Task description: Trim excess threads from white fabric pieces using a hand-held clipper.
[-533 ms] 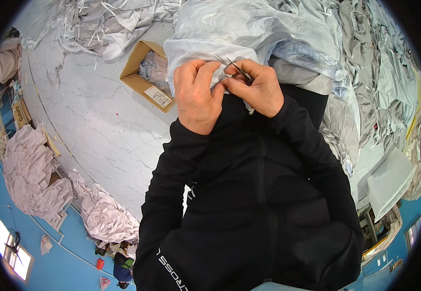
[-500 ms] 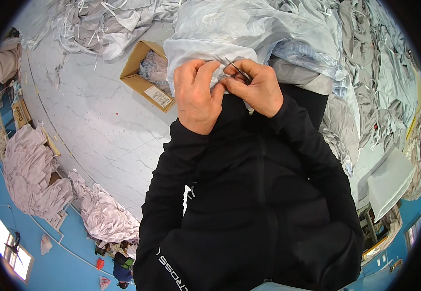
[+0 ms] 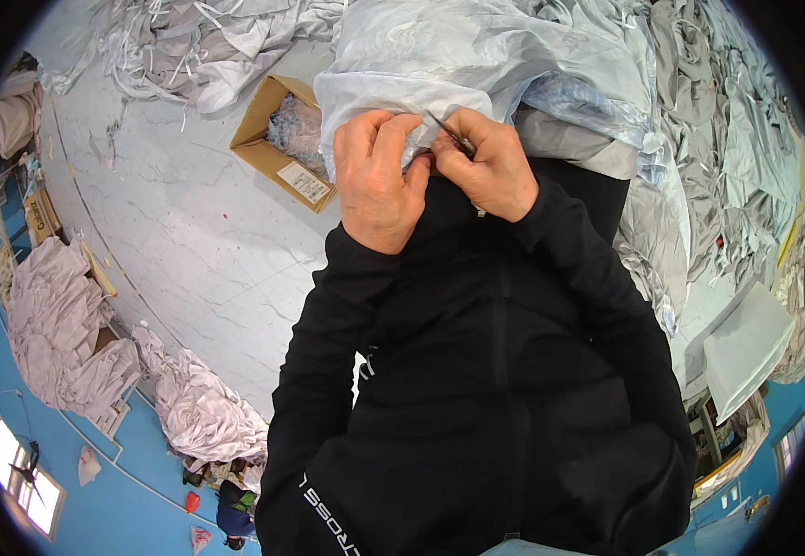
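Observation:
Pale grey-white fabric [image 3: 402, 65] lies heaped in front of me, its near edge between my hands. My left hand [image 3: 379, 181] is closed in a pinch on this edge, fingers bent and thumb toward the right. Just right of it, my right hand [image 3: 490, 165] grips a small pair of dark thread snips [image 3: 458, 140], whose slim tip points up and left over the fabric. The fingertips of both hands are close to each other. The handles of the snips are mostly hidden in the right hand.
An open cardboard box [image 3: 263, 153] with clear plastic inside stands left of my hands on the pale marbled surface [image 3: 180, 232]. A bluish plastic bag [image 3: 588, 102] lies to the right. Grey cloth [image 3: 699, 139] is piled far right, pinkish cloth [image 3: 59, 324] at left. Another person [image 3: 234, 510] is at lower left.
The snips' blades, spread apart before, now show as a single tip. My right hand has shifted slightly and its fingers have closed further; my left hand has hardly moved.

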`<action>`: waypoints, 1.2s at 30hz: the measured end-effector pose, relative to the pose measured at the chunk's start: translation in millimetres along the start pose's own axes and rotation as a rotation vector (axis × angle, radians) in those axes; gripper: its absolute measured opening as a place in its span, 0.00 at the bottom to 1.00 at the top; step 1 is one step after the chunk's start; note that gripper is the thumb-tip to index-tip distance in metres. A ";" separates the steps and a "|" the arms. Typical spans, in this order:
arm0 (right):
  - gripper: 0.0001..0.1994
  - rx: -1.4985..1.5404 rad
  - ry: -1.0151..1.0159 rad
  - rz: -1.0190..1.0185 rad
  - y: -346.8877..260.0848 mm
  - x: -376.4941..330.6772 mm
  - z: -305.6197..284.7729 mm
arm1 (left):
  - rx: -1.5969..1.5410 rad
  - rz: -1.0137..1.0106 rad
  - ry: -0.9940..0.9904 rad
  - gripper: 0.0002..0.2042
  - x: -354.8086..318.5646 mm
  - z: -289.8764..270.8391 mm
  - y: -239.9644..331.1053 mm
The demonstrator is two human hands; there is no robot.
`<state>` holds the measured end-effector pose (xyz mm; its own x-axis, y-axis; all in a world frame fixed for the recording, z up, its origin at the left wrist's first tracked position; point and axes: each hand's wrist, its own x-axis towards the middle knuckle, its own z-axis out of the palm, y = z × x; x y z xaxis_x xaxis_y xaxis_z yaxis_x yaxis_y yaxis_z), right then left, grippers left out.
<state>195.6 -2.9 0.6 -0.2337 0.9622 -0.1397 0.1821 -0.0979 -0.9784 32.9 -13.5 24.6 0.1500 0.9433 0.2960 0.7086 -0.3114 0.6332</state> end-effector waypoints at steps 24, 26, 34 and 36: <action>0.07 0.227 -0.034 0.065 -27.8 -14.3 -14.4 | -0.042 0.066 0.210 0.07 -3.5 4.4 -5.2; 0.10 0.109 -0.003 -0.036 -24.4 -15.3 -17.3 | -0.080 0.023 0.227 0.04 -7.0 2.8 -7.4; 0.16 -0.377 0.056 -0.295 -29.4 -26.4 -19.8 | -0.078 0.009 0.203 0.04 -17.6 -2.4 -3.1; 0.17 -0.413 0.059 -0.296 -31.5 -28.5 -18.6 | -0.084 -0.005 0.209 0.04 -19.1 -3.0 -0.5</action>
<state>214.3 -22.5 38.3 -0.2804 0.9473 0.1548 0.4814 0.2783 -0.8311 27.6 -31.7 20.8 -0.0055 0.9035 0.4285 0.6478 -0.3232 0.6898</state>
